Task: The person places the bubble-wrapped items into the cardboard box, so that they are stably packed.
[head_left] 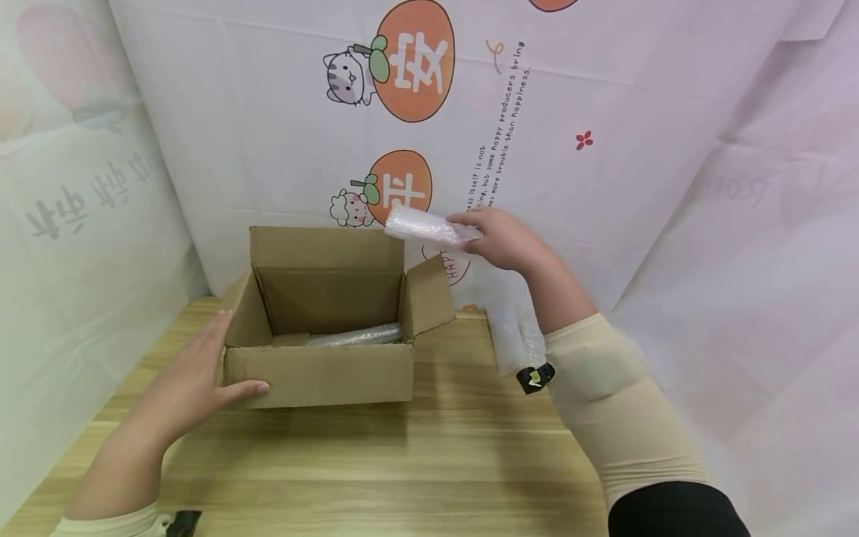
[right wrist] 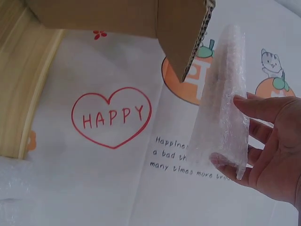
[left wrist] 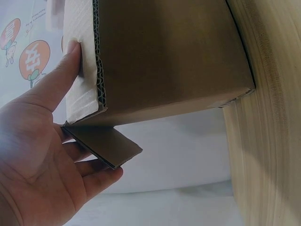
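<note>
Reviewer: Backdrop and surface?

Tech: White sheet printed with orange fruit (head_left: 255,142) fills the top of the head frame. Pale wood-grain table (head_left: 376,462) below it.

Reviewer: Box?

Tech: Brown corrugated-cardboard box (head_left: 322,377), left of centre, mouth up. Back flap stands, right flap splays outward; my read, that leaves the mouth unobstructed.

Reviewer: Left hand?

Tech: Left hand (head_left: 191,380) grips the near-left corner: thumb on the front face, fingers behind the small brown cardboard side flap (left wrist: 108,145). Probably bracing so the box can't slide or twist.

Reviewer: Wrap on the table?

Tech: Translucent bubble-wrap pieces (head_left: 510,339), right of centre, partly behind the right sleeve. Within reach of that arm, likely why they sit there.

Reviewer: Right hand?

Tech: Right hand (head_left: 499,237), mid-frame, grasps a flat, clear bubble-wrapped bundle (head_left: 423,226) by its right end, thumb against fingers. Bundle is in the air, above the right flap. End hold presumably keeps the other end free and avoids squeezing the middle. Contents: can't tell.

Reviewer: Inside the box?

Tech: One slim clear bubble-wrapped roll (head_left: 359,336), lying lengthwise toward the right; front wall hides its underside.
</note>
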Action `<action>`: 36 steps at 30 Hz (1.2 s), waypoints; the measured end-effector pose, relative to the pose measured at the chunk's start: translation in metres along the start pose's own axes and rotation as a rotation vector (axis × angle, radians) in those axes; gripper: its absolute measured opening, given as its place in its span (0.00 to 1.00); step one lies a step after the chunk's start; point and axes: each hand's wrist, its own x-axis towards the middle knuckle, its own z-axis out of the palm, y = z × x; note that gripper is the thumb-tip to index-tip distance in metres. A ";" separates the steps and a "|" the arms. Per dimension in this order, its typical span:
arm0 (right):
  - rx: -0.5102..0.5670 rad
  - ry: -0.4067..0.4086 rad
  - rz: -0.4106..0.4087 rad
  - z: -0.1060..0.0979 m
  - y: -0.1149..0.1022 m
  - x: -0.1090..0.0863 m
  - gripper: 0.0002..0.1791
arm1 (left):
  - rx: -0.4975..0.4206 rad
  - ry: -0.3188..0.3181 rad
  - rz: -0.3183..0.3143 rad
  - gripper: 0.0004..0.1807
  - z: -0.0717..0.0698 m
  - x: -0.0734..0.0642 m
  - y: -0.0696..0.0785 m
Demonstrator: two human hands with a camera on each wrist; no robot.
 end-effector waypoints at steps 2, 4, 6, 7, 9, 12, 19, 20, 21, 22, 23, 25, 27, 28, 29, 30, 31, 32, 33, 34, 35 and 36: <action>-0.007 -0.006 -0.020 0.002 -0.008 0.003 0.28 | 0.000 -0.001 -0.002 0.71 0.000 0.000 0.000; -0.011 -0.011 -0.033 0.005 -0.015 0.007 0.28 | 0.000 0.000 0.000 0.71 0.000 0.000 0.000; -0.011 -0.016 -0.042 0.009 -0.022 0.010 0.27 | 0.000 0.000 0.001 0.70 0.000 0.000 0.000; -0.015 -0.017 -0.046 0.011 -0.025 0.012 0.27 | -0.001 0.002 0.003 0.70 0.000 0.001 0.000; -0.015 -0.022 -0.055 0.015 -0.031 0.016 0.27 | -0.003 0.002 0.005 0.70 0.001 0.001 -0.001; -0.020 -0.029 -0.089 0.021 -0.040 0.022 0.27 | -0.002 -0.001 0.002 0.70 0.001 0.001 -0.001; -0.025 -0.069 -0.182 0.036 -0.057 0.035 0.27 | 0.001 -0.005 0.000 0.70 0.000 0.002 -0.002; -0.032 -0.073 -0.193 0.038 -0.059 0.037 0.27 | 0.002 -0.003 0.002 0.70 0.000 0.002 -0.002; -0.038 -0.076 -0.202 0.041 -0.061 0.038 0.27 | 0.002 -0.003 0.003 0.70 0.000 0.002 -0.002; -0.046 -0.077 -0.207 0.042 -0.062 0.040 0.28 | 0.002 -0.003 0.004 0.70 0.000 0.003 -0.002; -0.047 -0.079 -0.211 0.045 -0.064 0.041 0.28 | 0.003 -0.003 0.005 0.70 0.000 0.003 -0.002; -0.049 -0.085 -0.224 0.048 -0.066 0.043 0.28 | 0.001 -0.003 0.005 0.70 0.001 0.003 -0.002; -0.043 -0.092 -0.237 0.052 -0.068 0.045 0.28 | 0.002 -0.003 0.003 0.70 0.001 0.002 -0.002; -0.034 -0.094 -0.240 0.053 -0.069 0.046 0.28 | 0.003 -0.003 0.003 0.70 0.001 0.002 -0.002; -0.027 -0.097 -0.242 0.055 -0.069 0.046 0.27 | 0.003 -0.002 0.002 0.70 0.000 0.002 -0.002; -0.025 -0.099 -0.245 0.056 -0.070 0.047 0.27 | 0.003 -0.002 0.001 0.70 0.000 0.002 -0.002; -0.016 -0.101 -0.243 0.057 -0.071 0.048 0.27 | 0.006 -0.001 0.001 0.70 0.000 0.002 -0.002; -0.009 -0.101 -0.240 0.059 -0.071 0.048 0.27 | 0.007 0.000 0.000 0.70 0.000 0.002 -0.002; -0.005 -0.103 -0.234 0.060 -0.072 0.049 0.27 | 0.009 0.001 0.001 0.70 0.000 0.002 -0.001; -0.001 -0.105 -0.229 0.062 -0.073 0.050 0.27 | 0.009 0.001 0.001 0.70 0.000 0.002 -0.001; 0.000 -0.109 -0.225 0.063 -0.074 0.050 0.26 | 0.009 0.002 0.001 0.70 0.000 0.002 -0.001; -0.002 -0.111 -0.223 0.065 -0.074 0.050 0.26 | 0.011 0.002 0.003 0.70 0.000 0.002 -0.001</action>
